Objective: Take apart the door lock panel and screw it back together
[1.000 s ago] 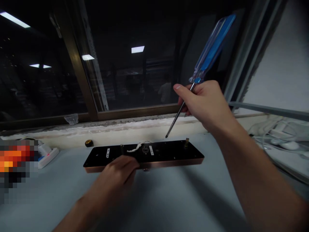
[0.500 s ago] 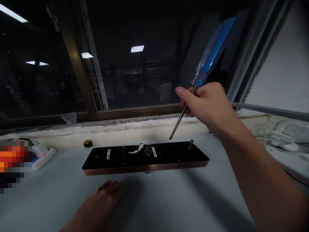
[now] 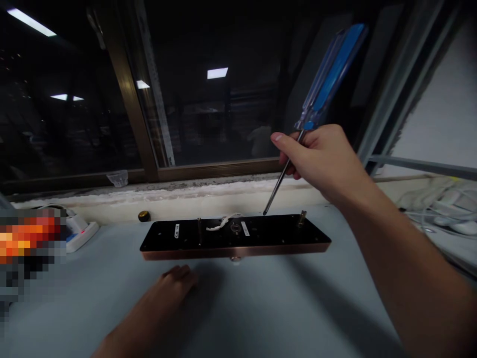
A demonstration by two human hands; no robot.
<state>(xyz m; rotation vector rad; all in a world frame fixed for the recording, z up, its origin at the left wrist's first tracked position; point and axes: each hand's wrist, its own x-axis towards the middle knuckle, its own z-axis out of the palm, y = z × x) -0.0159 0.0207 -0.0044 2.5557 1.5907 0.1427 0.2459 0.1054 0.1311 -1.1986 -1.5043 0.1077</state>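
My right hand (image 3: 316, 156) is closed round the metal shaft of a screwdriver (image 3: 333, 74) with a clear and blue handle. The handle points up and to the right; its tip is just above the far edge of a long black panel (image 3: 268, 231). This panel has a copper-coloured side, white labels, upright metal posts (image 3: 302, 219) and a white wire (image 3: 219, 223) coming out of it. It lies on a pale blue table. In front of its left half, my left hand (image 3: 177, 283) rests in shadow, fingers curled; what they hold, if anything, is hidden.
A white power strip (image 3: 84, 237) with a red light stands at the left, beside a blurred-out patch. Behind the panel is a small black and gold knob (image 3: 143, 216). A clear plastic cup (image 3: 118, 178) sits on the window sill. White cables (image 3: 447, 204) lie at the right.
The view has shifted a little, so the panel and my left hand appear further right and slightly higher. My right hand keeps the screwdriver in the same grip.
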